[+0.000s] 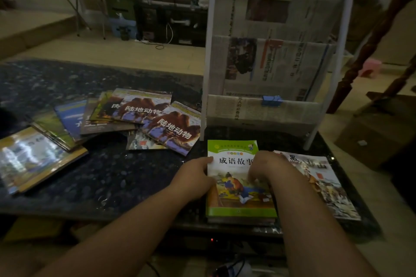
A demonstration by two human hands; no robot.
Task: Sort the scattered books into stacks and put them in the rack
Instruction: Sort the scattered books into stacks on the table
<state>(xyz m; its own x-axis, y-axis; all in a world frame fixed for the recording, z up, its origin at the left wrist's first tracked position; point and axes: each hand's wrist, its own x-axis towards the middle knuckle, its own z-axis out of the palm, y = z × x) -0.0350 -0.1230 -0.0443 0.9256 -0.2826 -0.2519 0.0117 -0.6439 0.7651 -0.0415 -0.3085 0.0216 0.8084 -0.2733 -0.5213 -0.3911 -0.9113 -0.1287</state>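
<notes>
The green-bordered book (231,186) carries the title 成语故事 in black, its last character partly covered by the right hand (267,164). The front camel-cover book (173,129) and the rear camel-cover book (141,108) each read 陆地动物 in white. On the pale book (326,177) only 愚 and 山 are legible; print on the newspapers (270,69) is too small to read.
</notes>
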